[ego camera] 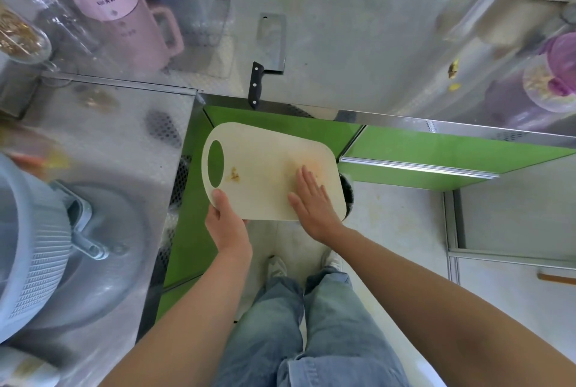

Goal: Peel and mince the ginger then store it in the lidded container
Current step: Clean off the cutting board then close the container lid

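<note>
Grasping the board point(265, 168) by its near-left corner, thumb on top, the left grip point(226, 224) holds it off the table point(358, 28), in front of the green cabinet point(405, 143). The right grip point(311, 199) is released, palm flat on the board's right part. Ginger scraps point(234, 175) lie beside the board's handle hole. The cleaver point(270, 43) lies far on the table; the container point(548, 81) stands far right.

The steel table point(358, 28) carries a cleaver point(270, 40), its black handle reaching the front edge. A pink jug point(124, 6) stands at the left, and at the right yellow ginger scraps point(452, 71) lie near a purple container point(554, 75).
</note>
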